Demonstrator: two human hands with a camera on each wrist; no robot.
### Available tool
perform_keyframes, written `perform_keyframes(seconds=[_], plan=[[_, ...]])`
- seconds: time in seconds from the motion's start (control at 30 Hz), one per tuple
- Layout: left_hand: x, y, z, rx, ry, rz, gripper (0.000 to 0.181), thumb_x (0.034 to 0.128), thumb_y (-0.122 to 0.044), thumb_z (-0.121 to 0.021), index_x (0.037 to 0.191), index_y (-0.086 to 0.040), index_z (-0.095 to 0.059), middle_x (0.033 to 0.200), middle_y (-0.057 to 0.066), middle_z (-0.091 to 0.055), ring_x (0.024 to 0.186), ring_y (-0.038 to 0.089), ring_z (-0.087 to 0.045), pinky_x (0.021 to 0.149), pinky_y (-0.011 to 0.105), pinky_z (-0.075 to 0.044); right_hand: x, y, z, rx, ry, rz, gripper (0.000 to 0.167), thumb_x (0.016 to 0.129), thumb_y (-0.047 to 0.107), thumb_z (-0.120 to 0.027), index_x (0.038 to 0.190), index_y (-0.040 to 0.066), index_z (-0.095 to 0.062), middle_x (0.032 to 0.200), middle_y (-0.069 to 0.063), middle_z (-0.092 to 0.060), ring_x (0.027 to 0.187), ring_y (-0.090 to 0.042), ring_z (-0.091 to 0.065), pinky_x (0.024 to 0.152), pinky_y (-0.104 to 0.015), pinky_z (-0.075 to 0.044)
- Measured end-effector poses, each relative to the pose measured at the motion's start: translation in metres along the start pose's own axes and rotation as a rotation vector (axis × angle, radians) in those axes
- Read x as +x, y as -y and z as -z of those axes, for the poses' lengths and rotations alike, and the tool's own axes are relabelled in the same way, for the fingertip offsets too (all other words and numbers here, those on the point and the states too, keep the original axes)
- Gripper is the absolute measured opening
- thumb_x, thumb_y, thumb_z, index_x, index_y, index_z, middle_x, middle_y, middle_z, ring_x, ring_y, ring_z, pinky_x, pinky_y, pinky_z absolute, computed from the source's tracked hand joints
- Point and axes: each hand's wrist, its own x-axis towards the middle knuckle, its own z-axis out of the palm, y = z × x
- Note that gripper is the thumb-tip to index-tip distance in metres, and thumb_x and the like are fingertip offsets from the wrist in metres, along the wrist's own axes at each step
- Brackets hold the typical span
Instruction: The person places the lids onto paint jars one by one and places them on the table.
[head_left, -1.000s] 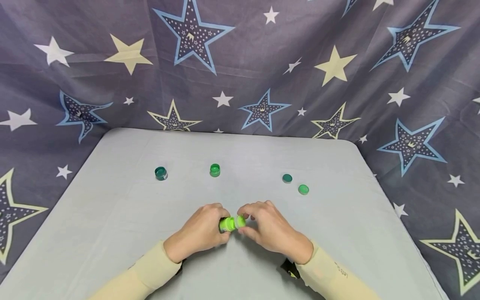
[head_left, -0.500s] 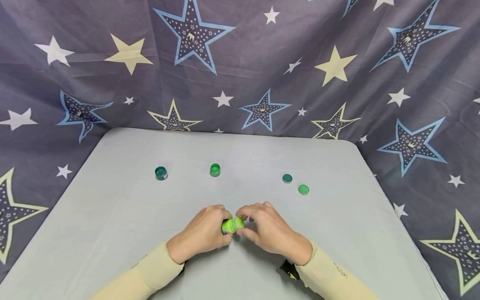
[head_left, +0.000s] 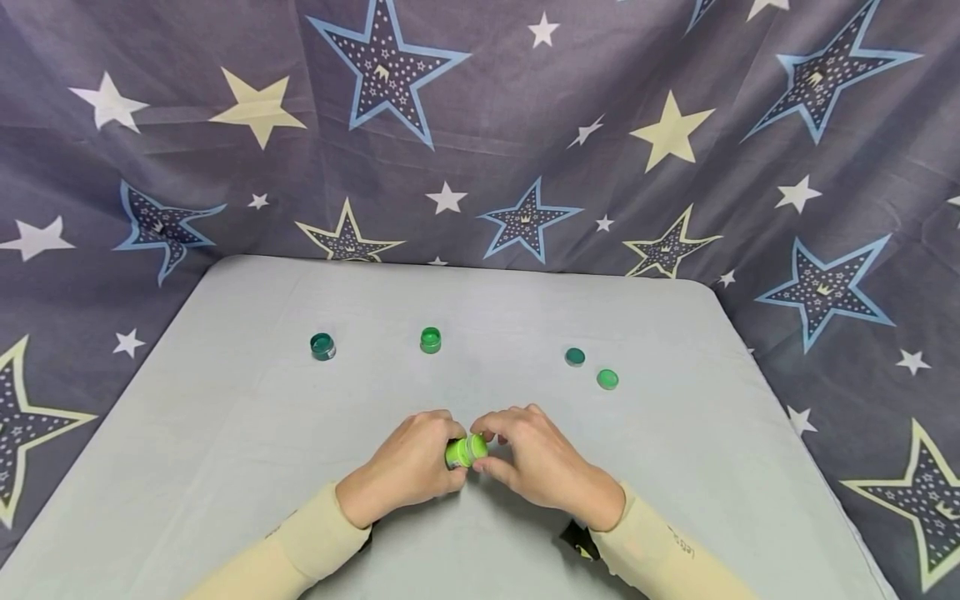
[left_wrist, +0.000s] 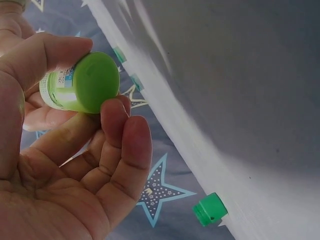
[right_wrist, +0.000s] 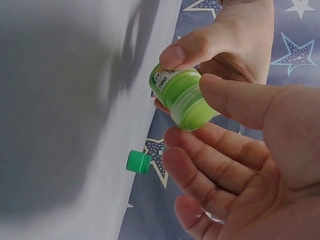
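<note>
My left hand (head_left: 408, 461) grips a small lime-green paint jar (right_wrist: 172, 84) tilted on its side, its mouth toward my right hand. A printed label shows on the jar in the right wrist view. My right hand (head_left: 546, 458) pinches the jar's matching lid (right_wrist: 194, 111) between thumb and fingers. This lid sits against the jar's mouth; whether it is threaded on cannot be told. In the left wrist view the jar's round base (left_wrist: 97, 82) faces the camera and hides the lid.
Farther back stand an uncovered dark green jar (head_left: 322, 347) and an uncovered mid-green jar (head_left: 431, 340). To the right lie a dark green lid (head_left: 574, 357) and a light green lid (head_left: 607, 379). A starry cloth (head_left: 480, 150) hangs behind the grey-covered table (head_left: 480, 292).
The lime-green lid and jar have come together, closing the small gap between them. My left hand shifted slightly right with the jar. The other jars and lids stayed put.
</note>
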Motion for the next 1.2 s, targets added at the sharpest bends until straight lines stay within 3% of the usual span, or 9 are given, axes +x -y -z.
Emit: perform_keyframes(seconds=[0.8,1.2], plan=[[0.0006,-0.0024,0.0011,-0.022,0.007,0.013,0.019,0.0734,-0.007,-0.083,0.075,-0.018,-0.067,0.070,-0.005,-0.057,0.059,0.005,-0.046,0.054,0.023,-0.043,0.0016,0.0003,-0.0013,0.049,0.027,-0.017,0.024,0.088,0.023,-0.084,0.110,0.019,-0.075,0.100,0.013,-0.073,0.084,-0.016,-0.066,0.079,-0.029,-0.041],[0.0009,-0.0022,0.0027,-0.039,0.014,0.006,0.024,0.0740,-0.006,-0.082,0.070,-0.020,-0.063,0.064,-0.005,-0.056,0.056,0.003,-0.043,0.053,0.023,-0.041,0.0008,-0.0016,-0.0036,0.051,-0.001,-0.008,0.021,0.088,0.026,-0.083,0.105,0.017,-0.076,0.094,0.011,-0.073,0.080,-0.014,-0.065,0.077,-0.029,-0.041]])
